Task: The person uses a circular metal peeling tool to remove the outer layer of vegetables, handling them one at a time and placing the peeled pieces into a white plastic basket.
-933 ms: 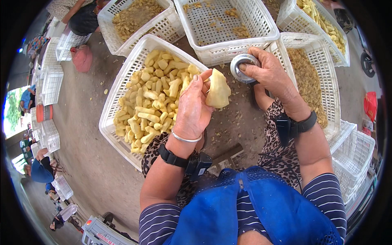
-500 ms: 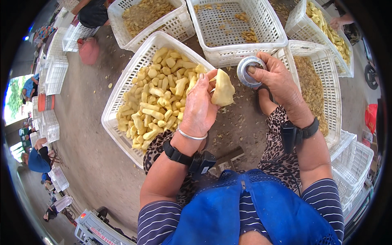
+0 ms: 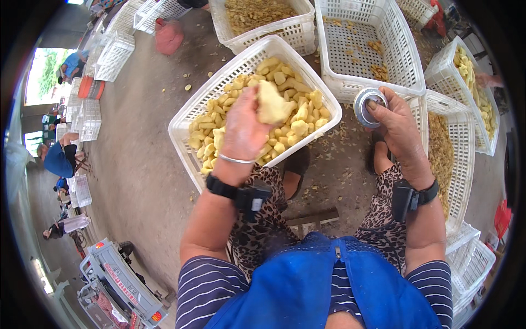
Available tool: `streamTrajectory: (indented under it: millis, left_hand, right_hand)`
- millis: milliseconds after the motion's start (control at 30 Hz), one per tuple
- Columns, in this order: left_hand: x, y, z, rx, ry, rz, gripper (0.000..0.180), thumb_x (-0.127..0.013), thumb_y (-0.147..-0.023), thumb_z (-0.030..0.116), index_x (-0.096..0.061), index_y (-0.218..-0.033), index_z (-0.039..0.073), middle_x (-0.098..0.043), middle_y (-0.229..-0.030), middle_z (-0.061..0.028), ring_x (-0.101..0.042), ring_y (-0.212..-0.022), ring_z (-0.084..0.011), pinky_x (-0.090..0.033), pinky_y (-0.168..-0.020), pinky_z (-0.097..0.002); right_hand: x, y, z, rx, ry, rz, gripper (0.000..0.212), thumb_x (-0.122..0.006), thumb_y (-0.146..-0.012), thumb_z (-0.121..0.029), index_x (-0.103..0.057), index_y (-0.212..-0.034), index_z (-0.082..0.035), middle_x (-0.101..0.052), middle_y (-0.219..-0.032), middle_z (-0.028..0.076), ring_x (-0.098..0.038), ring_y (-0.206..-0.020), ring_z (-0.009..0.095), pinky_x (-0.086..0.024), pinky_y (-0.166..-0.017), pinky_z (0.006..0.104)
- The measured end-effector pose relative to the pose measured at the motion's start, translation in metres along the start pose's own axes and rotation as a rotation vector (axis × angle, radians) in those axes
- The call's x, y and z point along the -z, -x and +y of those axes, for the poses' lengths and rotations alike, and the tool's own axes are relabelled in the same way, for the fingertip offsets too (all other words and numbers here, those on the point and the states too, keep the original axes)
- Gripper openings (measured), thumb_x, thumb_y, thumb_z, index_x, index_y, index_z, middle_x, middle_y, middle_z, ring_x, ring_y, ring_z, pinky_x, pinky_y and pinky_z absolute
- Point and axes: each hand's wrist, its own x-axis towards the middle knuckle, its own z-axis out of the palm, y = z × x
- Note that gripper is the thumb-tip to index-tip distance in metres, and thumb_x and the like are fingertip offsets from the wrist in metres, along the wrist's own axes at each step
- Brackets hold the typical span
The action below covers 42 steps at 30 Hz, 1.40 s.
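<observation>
My left hand (image 3: pixel 245 123), slightly blurred, is closed around a pale yellow, knobbly piece of peeled ginger (image 3: pixel 272 104). It is above a white perforated plastic crate (image 3: pixel 181 129) heaped with similar peeled ginger pieces (image 3: pixel 299 129). To the right of that crate, my right hand (image 3: pixel 397 118) grips a round silver metal tool (image 3: pixel 361 107), like a shallow ring or lid. My thumb presses into its middle; the fingers behind it are partly hidden.
Beyond stand a white crate with scattered scraps (image 3: pixel 350 55) and one holding brownish peelings (image 3: pixel 257 16). At right are another crate of peelings (image 3: pixel 440 159) and one of yellow pieces (image 3: pixel 472 93), with another person's hand (image 3: pixel 490 80) beside it. A small vehicle (image 3: pixel 123 282) is at lower left.
My left hand has moved left with the ginger, from the crate's near right edge to over the heap. The view has shifted; my right hand still holds the metal tool.
</observation>
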Motion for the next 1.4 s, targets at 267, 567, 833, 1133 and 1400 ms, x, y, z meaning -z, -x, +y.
streamTrajectory:
  millis: [267, 567, 833, 1133, 1400]
  left_hand:
    - [0.166, 0.016, -0.032, 0.18, -0.287, 0.317, 0.053, -0.072, -0.097, 0.024, -0.056, -0.143, 0.003, -0.068, -0.134, -0.015, -0.068, -0.116, -0.0235, -0.053, -0.094, -0.0396]
    - [0.088, 0.085, -0.052, 0.377, 0.219, 0.146, 0.035, -0.065, -0.106, 0.031, -0.067, -0.131, 0.007, -0.076, -0.113, -0.0041, -0.071, -0.105, -0.0146, -0.052, -0.089, -0.029]
    - [0.062, 0.09, -0.037, 0.326, 0.164, 0.097, 0.035, -0.067, -0.104, 0.021, -0.064, -0.134, 0.002, -0.073, -0.117, -0.0054, -0.069, -0.107, -0.0127, -0.052, -0.092, -0.0284]
    - [0.108, 0.033, -0.131, 0.248, 0.101, 0.421, 0.029, -0.071, -0.099, 0.013, -0.067, -0.124, -0.001, -0.074, -0.112, -0.0097, -0.069, -0.103, -0.0161, -0.055, -0.092, -0.0306]
    - [0.163, -0.059, -0.18, -0.001, -0.751, 0.455, 0.031, -0.076, -0.087, 0.014, -0.069, -0.114, 0.002, -0.073, -0.112, -0.0194, -0.069, -0.107, -0.0392, -0.054, -0.094, -0.0447]
  right_hand:
    - [-0.019, -0.012, 0.012, -0.012, -0.018, -0.071, 0.025, -0.071, -0.101, -0.017, -0.066, -0.121, -0.002, -0.073, -0.099, 0.0, -0.067, -0.082, 0.005, -0.057, -0.07, 0.0212]
    - [-0.053, -0.041, 0.041, -0.13, 0.135, -0.247, 0.026, -0.067, -0.099, -0.01, -0.068, -0.124, 0.0, -0.071, -0.107, 0.002, -0.064, -0.096, 0.007, -0.054, -0.086, 0.0236]
    - [-0.109, -0.055, 0.065, -0.218, 0.405, -0.465, 0.024, -0.07, -0.092, -0.009, -0.066, -0.114, -0.001, -0.068, -0.101, 0.002, -0.063, -0.093, 0.01, -0.053, -0.088, 0.0264]
    - [-0.108, -0.048, 0.081, -0.242, 0.509, -0.458, 0.025, -0.071, -0.089, -0.018, -0.067, -0.106, -0.001, -0.068, -0.097, 0.004, -0.062, -0.09, 0.011, -0.052, -0.083, 0.0287]
    - [-0.095, -0.034, 0.106, -0.321, 0.387, -0.394, 0.032, -0.072, -0.091, -0.019, -0.069, -0.114, 0.002, -0.073, -0.102, 0.008, -0.068, -0.092, 0.014, -0.055, -0.085, 0.0303]
